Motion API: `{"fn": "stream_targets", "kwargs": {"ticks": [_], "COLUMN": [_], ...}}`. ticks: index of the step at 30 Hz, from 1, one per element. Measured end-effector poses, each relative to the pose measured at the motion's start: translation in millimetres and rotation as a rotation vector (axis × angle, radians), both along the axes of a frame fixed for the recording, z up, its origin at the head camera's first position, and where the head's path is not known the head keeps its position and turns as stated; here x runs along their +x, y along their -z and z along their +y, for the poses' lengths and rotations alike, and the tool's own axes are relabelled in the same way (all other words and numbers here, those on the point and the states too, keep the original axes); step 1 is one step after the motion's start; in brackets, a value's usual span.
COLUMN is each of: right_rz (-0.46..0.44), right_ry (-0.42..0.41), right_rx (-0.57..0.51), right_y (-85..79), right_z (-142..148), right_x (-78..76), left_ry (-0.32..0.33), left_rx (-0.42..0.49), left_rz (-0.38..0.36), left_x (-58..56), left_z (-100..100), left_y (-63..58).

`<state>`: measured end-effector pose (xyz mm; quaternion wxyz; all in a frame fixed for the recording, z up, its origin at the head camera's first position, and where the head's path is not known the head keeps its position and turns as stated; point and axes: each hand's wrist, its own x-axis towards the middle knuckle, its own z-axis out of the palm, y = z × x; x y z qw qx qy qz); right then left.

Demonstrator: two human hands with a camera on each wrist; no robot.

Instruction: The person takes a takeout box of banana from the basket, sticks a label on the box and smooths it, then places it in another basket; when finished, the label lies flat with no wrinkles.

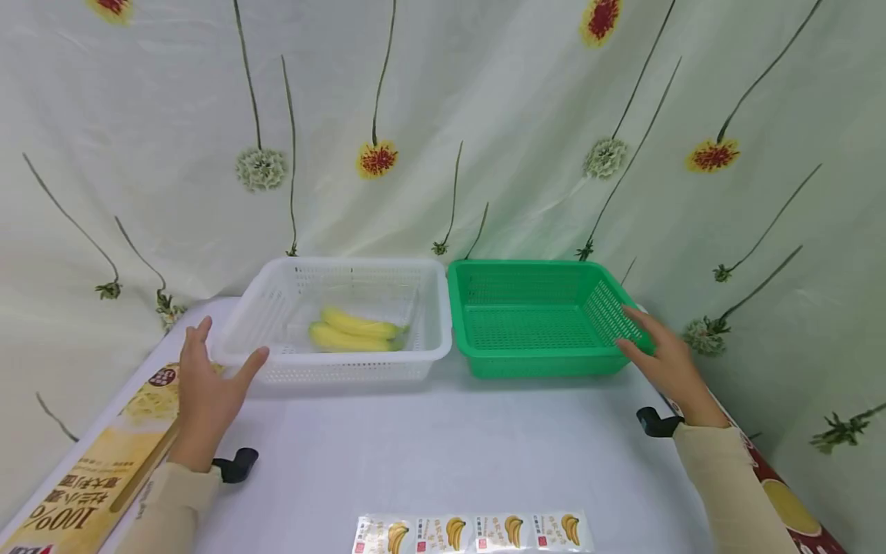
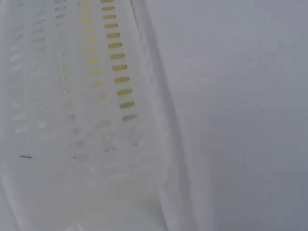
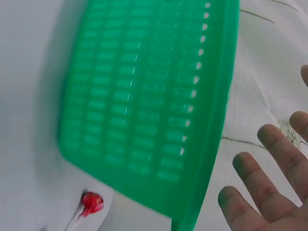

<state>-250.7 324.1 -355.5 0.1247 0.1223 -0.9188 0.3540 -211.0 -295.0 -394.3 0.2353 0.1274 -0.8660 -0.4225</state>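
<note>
A white plastic basket [image 1: 346, 369] stands at the back of the table, with yellow bananas [image 1: 353, 331] in clear plastic inside it. My left hand [image 1: 211, 392] is at the basket's left front corner, thumb and fingers spread, the thumb overlapping the front rim in the head view. Beside the white basket is a green plastic basket [image 1: 540, 365] with nothing in it. My right hand [image 1: 667, 365] reaches to its right side, fingers extended. In the right wrist view, those fingers [image 3: 264, 192] are spread beside the green rim. The left hand is out of its own wrist view.
A strip of banana-printed stickers [image 1: 474, 533] lies at the table's front. A yellow printed package [image 1: 104, 469] runs along the left edge, and a red one [image 1: 789, 492] along the right. A flower-patterned cloth [image 1: 484, 115] hangs behind the baskets.
</note>
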Motion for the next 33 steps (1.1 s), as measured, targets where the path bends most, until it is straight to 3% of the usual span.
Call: {"fn": "stream_targets", "kwargs": {"ticks": [5, 12, 22, 33], "right_rz": [0.003, -0.091, -0.223, -0.309], "right_ry": [-0.123, -0.224, -0.354, -0.427], "right_rx": [-0.083, -0.136, -0.213, -0.224], "right_y": [-6.6, -20.9, -33.5, -36.3], "right_z": [-11.0, -32.0, -64.4, -107.3], "right_x": [-9.9, -20.2, -35.5, -55.9], "left_ry": [-0.043, -0.022, 0.021, 0.025], "left_rx": [0.217, 0.442, 0.409, 0.469], "left_rz": [-0.011, -0.075, -0.12, -0.129], "left_x": [-8.8, -17.2, -24.7, -22.4], "left_z": [1.0, -4.7, -9.7, -8.5], "left_y": [3.6, 7.0, 10.6, 12.7]}}
